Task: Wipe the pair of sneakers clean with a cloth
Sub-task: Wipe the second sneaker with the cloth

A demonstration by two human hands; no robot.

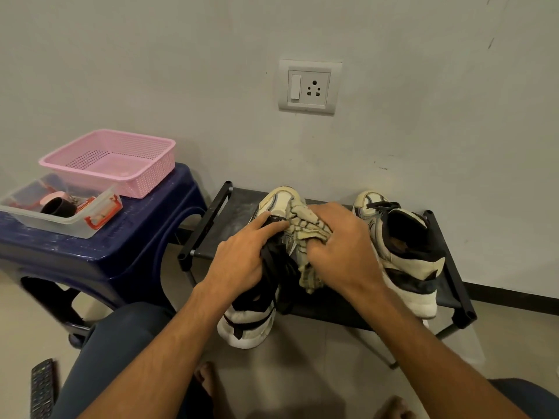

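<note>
Two cream, white and black sneakers sit on a low black rack (230, 219). The left sneaker (257, 322) lies with its heel hanging over the rack's front edge. My left hand (242, 252) grips its black collar and tongue. A crumpled yellowish checked cloth (305, 234) is pressed on this sneaker's upper by my right hand (341, 249), which is closed around it. The right sneaker (405, 252) stands upright on the rack, apart from both hands.
A dark blue plastic stool (99, 249) stands to the left, carrying a pink basket (112, 161) and a clear box (60, 210) of small items. A remote control (42, 388) lies at bottom left. A wall socket (308, 86) is above the rack. My bare feet rest below.
</note>
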